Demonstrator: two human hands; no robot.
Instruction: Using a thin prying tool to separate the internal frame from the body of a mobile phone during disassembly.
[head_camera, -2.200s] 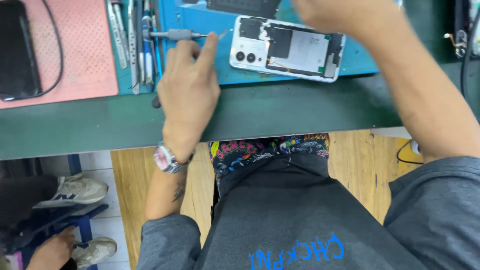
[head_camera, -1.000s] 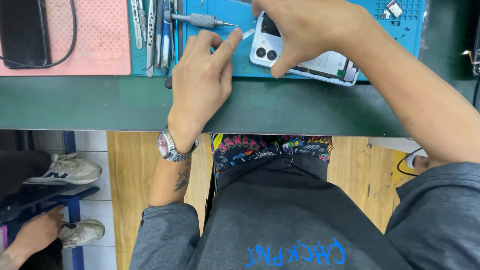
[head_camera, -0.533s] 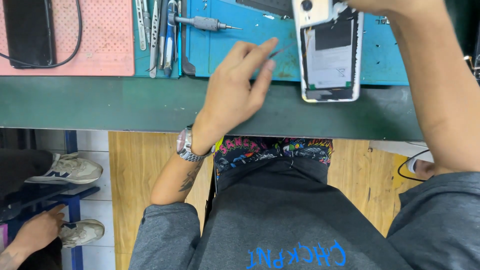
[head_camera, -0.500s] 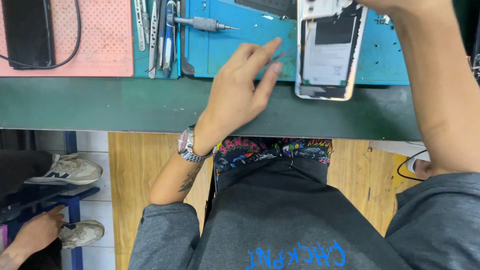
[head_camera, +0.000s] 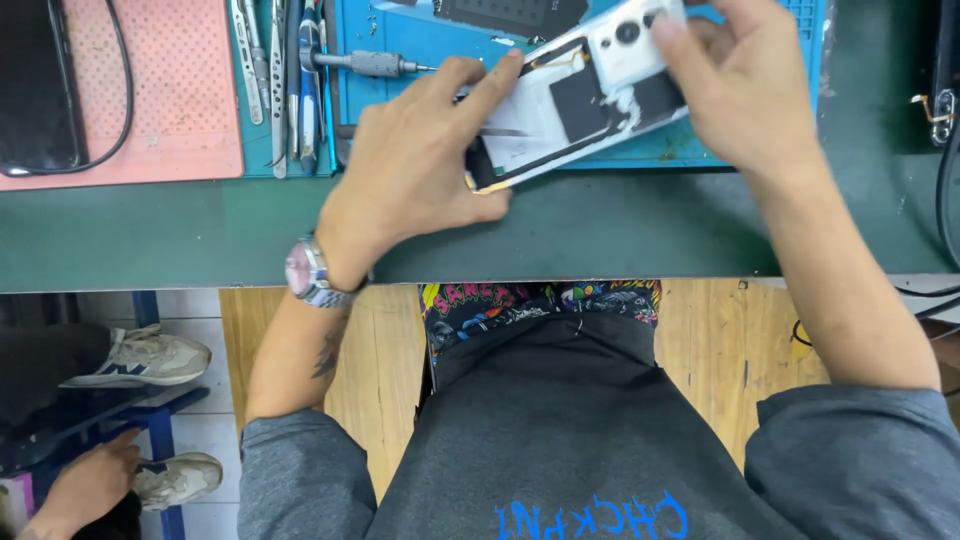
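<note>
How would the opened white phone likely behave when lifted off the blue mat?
The opened phone looks flat and rigid, so probably stiff, not floppy. Its exposed insides suggest fragility. The left hand and right hand grip opposite ends, tilting it, which hints it is light; smooth edges may be slippery.

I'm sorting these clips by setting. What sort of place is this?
Most likely a phone repair bench. Both hands hold an opened smartphone over a blue work mat, beside a precision screwdriver and a row of tweezers on a green table.
</note>
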